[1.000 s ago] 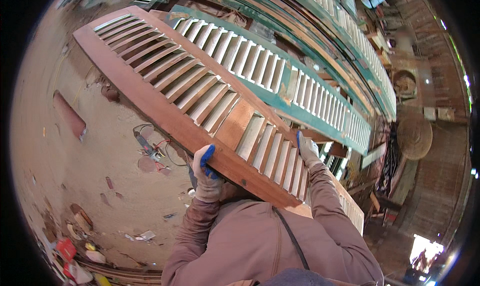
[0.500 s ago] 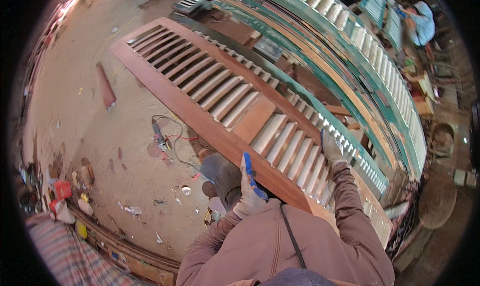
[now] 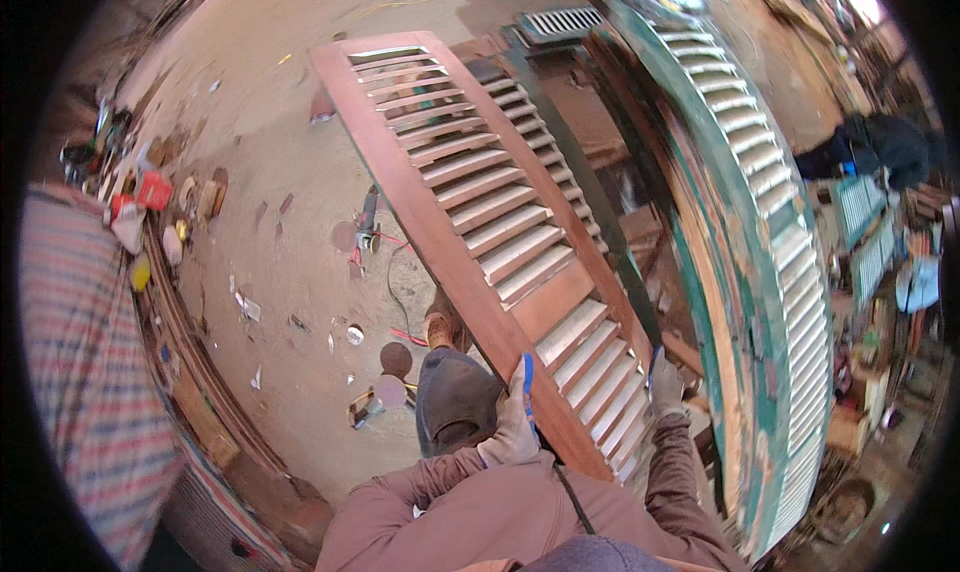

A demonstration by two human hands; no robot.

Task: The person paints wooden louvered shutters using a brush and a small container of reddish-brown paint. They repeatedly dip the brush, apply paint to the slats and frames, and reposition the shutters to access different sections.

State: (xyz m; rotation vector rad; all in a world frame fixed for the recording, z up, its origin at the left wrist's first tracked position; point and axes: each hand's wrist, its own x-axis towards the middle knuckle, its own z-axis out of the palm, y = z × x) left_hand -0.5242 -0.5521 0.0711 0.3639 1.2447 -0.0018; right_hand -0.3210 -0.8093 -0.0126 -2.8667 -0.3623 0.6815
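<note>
A reddish-brown louvered shutter (image 3: 545,307) slants away from my body, its near end against my jacket. Its slats run crosswise, with a solid crosspiece between the two slatted sections. My left hand (image 3: 517,424), in a pale glove with a blue palm side, grips the left side rail near my body. On the opposite rail, my right hand (image 3: 667,384) is closed in a matching glove, its fingers partly hidden by the wood. My bent leg (image 3: 452,402) shows left of the shutter's near part.
Worn green louvered shutters (image 3: 755,262) are stacked on the right. Another slatted panel (image 3: 520,122) lies just beyond the held shutter. A corded power tool (image 3: 368,220) rests on the dusty floor, among scraps and round discs (image 3: 396,359). Striped cloth (image 3: 85,362) hangs at left. A person (image 3: 918,284) is far right.
The view has turned, and the surroundings have swung clockwise in it. The held shutter now points more straight ahead of me. Both hands keep their hold on its rails.
</note>
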